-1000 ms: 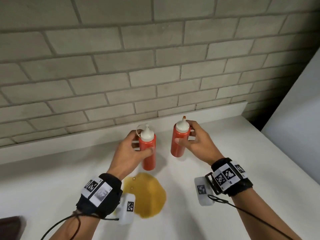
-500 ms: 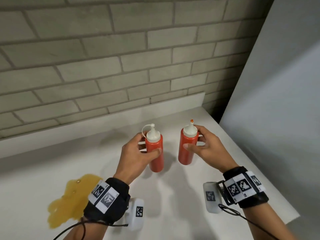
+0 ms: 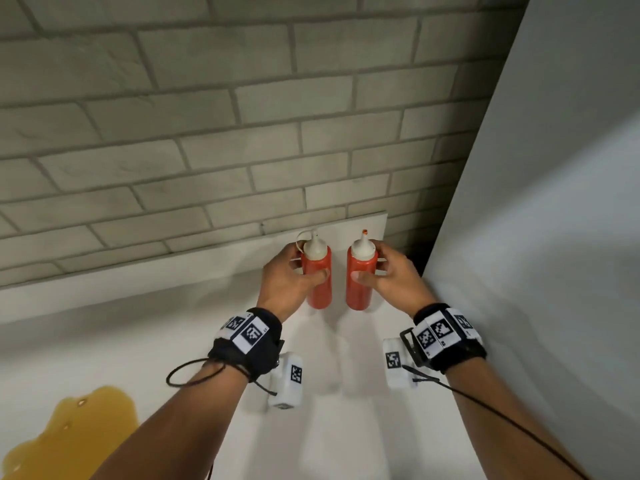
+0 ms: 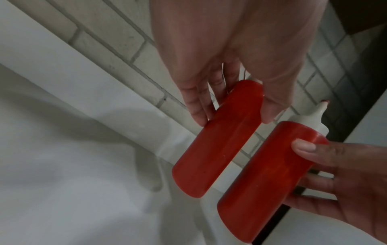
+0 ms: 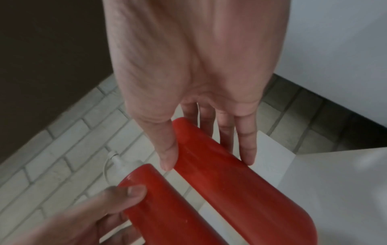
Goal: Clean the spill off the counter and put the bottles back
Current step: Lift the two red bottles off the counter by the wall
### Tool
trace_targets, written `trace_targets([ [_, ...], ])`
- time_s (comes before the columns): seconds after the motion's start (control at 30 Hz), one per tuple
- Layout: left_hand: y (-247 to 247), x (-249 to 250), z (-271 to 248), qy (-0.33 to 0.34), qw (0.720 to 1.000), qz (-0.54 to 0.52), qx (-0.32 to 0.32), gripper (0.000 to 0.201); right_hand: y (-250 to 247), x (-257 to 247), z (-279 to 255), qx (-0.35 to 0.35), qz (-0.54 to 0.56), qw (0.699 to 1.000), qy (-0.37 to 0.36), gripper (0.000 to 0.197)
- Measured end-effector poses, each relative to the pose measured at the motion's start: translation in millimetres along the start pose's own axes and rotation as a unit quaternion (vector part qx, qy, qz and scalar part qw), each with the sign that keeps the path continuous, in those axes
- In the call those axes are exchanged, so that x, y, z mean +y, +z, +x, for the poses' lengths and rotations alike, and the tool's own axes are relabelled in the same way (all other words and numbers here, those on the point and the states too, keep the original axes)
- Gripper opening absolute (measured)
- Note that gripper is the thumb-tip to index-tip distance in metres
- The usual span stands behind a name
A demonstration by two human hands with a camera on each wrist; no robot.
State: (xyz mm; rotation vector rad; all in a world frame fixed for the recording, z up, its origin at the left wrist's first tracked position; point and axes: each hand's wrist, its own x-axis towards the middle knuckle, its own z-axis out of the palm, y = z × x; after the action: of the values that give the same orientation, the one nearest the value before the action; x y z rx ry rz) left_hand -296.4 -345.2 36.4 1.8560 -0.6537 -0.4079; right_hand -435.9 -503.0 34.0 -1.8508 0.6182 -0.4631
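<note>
At the far left, well apart from both hands, an amber spill [image 3: 69,431] is spread on the white counter [image 3: 346,427], low and to the left of the left forearm. A marked wristband [image 3: 247,336] is worn on that arm.

The left hand [image 3: 287,284] is wrapped round the left bottle [image 3: 318,282]: the thumb is pressed on the red body facing the camera, and the fingers [image 4: 196,102] are curled round the far side, just under the white cap. A thin tether loop is seen at that cap, above the fingertips. The bottle is held upright; whether its base touches the counter cannot be told.

Just beside it, with a narrow gap between them, the right bottle [image 3: 360,282] is gripped by the right hand [image 3: 394,282] in the same way, thumb [image 5: 167,149] on the near side and fingers behind. Its white nozzle is tipped with red. The two thumbs are pointed toward each other across the gap.

Behind the fingertips of both hands a low white backsplash [image 3: 173,268] and a brick wall [image 3: 242,133] are seen. To the right of the right hand a plain white panel [image 3: 554,237] is stood against the counter's end.
</note>
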Motion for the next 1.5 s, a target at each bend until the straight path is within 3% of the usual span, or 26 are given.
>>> trace_targets([
  [0.43, 48, -14, 113, -0.044, 0.998, -0.008, 0.05, 0.04, 17, 40, 134, 0.027, -0.003, 0.999, 0.029, 0.056],
  [0.6, 53, -25, 139, -0.05, 0.998, 0.017, 0.043, 0.06, 22, 51, 155, 0.023, 0.003, 0.998, 0.053, 0.056],
  [0.73, 59, -34, 148, -0.064, 0.997, 0.029, 0.044, 0.069, 26, 57, 162, 0.028, 0.007, 0.998, 0.058, 0.059],
  [1.13, 69, -37, 153, -0.078, 0.995, 0.048, 0.037, 0.069, 30, 62, 166, 0.029, 0.023, 0.998, 0.043, 0.071],
  [1.3, 65, -32, 145, -0.069, 0.997, 0.03, 0.022, 0.084, 29, 68, 158, 0.024, 0.035, 0.999, 0.03, 0.084],
  [1.5, 49, -40, 114, -0.107, 0.994, 0.026, 0.003, 0.094, 22, 85, 117, 0.041, 0.078, 0.991, 0.104, 0.083],
])
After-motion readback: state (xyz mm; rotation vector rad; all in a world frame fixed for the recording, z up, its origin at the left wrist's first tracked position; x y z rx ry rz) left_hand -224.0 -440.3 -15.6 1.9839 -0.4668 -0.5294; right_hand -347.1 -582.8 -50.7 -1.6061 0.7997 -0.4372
